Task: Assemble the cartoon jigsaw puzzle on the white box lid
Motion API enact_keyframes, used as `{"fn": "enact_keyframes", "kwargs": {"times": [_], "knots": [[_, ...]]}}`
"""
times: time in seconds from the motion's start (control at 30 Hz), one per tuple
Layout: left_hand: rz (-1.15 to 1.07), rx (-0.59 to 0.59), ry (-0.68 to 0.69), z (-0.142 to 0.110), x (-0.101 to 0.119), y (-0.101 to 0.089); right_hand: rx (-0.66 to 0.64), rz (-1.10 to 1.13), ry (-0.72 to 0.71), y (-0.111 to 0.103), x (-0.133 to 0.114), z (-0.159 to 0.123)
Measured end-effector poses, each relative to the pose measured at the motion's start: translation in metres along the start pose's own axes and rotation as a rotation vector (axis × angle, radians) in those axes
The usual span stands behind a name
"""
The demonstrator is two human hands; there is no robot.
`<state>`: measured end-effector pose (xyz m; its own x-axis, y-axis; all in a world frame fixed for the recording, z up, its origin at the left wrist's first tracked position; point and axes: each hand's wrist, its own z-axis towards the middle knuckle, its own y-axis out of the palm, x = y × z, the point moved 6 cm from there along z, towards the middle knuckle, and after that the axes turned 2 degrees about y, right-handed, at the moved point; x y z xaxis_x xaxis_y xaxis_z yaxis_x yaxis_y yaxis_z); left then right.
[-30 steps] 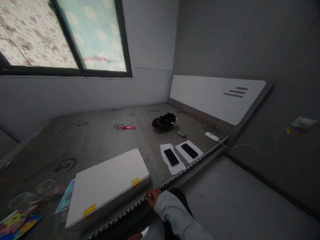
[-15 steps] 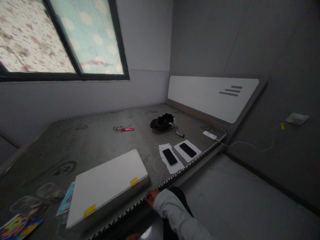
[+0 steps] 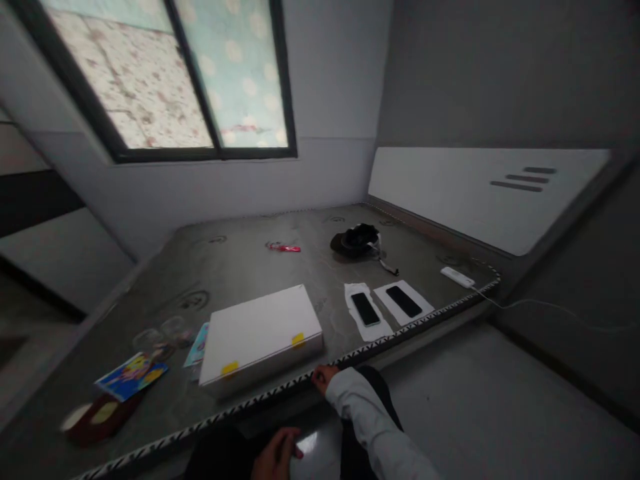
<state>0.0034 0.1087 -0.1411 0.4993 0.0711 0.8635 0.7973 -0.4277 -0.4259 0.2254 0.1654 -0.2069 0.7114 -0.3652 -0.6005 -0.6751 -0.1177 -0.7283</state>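
Observation:
My right hand [image 3: 325, 377] rests at the mattress edge just beyond the near right corner of the white box [image 3: 260, 327]. Its fingers are curled in, and nothing shows in them. My left hand [image 3: 278, 455] hangs low at the bottom of the view, over my lap, fingers loosely bent and a little apart, holding nothing I can see. The box lies flat and closed, with two yellow tabs on its front edge. To its right, a phone [image 3: 365, 309] and a second phone [image 3: 404, 301] lie on white sheets, dark screens up.
A dark cap [image 3: 356, 241] and a red packet [image 3: 284, 247] lie farther back on the grey mattress [image 3: 235, 267]. A white power strip [image 3: 457, 277] trails a cable rightward. At left are clear plastic containers [image 3: 176, 330], a colourful packet [image 3: 131, 376] and a dark red-brown item [image 3: 103, 419].
The view has swung left, so things sit farther right and more of the left side shows. My left hand has come further into view; my right hand stays by the mattress edge.

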Motion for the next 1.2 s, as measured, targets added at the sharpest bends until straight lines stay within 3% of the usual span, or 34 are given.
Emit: {"fn": "enact_keyframes", "kwargs": {"times": [0.1, 0.23, 0.33, 0.47, 0.63, 0.8, 1.0, 1.2], "knots": [[-0.05, -0.008, 0.04, -0.012, 0.015, -0.007, -0.034, -0.014, -0.056, 0.007, -0.003, 0.004], [-0.052, 0.086, 0.069, -0.025, 0.036, -0.034, -0.017, -0.012, -0.112, 0.012, -0.002, 0.013], [-0.014, 0.183, 0.11, -0.031, 0.044, -0.069, 0.015, 0.02, -0.153, 0.012, 0.0, 0.014], [0.075, 0.335, 0.088, -0.023, 0.03, -0.129, 0.046, 0.064, -0.171, 0.01, 0.002, 0.013], [0.241, 0.436, 0.02, 0.016, -0.015, -0.197, 0.071, 0.1, -0.178, 0.01, 0.002, 0.016], [0.342, 0.462, -0.076, 0.064, -0.052, -0.238, 0.098, 0.127, -0.166, 0.012, 0.006, 0.02], [0.485, 0.435, -0.205, 0.116, -0.072, -0.268, 0.111, 0.142, -0.146, 0.019, 0.012, 0.028], [0.638, 0.502, -0.324, 0.155, -0.074, -0.318, 0.126, 0.225, -0.124, 0.025, 0.024, 0.037]]}}
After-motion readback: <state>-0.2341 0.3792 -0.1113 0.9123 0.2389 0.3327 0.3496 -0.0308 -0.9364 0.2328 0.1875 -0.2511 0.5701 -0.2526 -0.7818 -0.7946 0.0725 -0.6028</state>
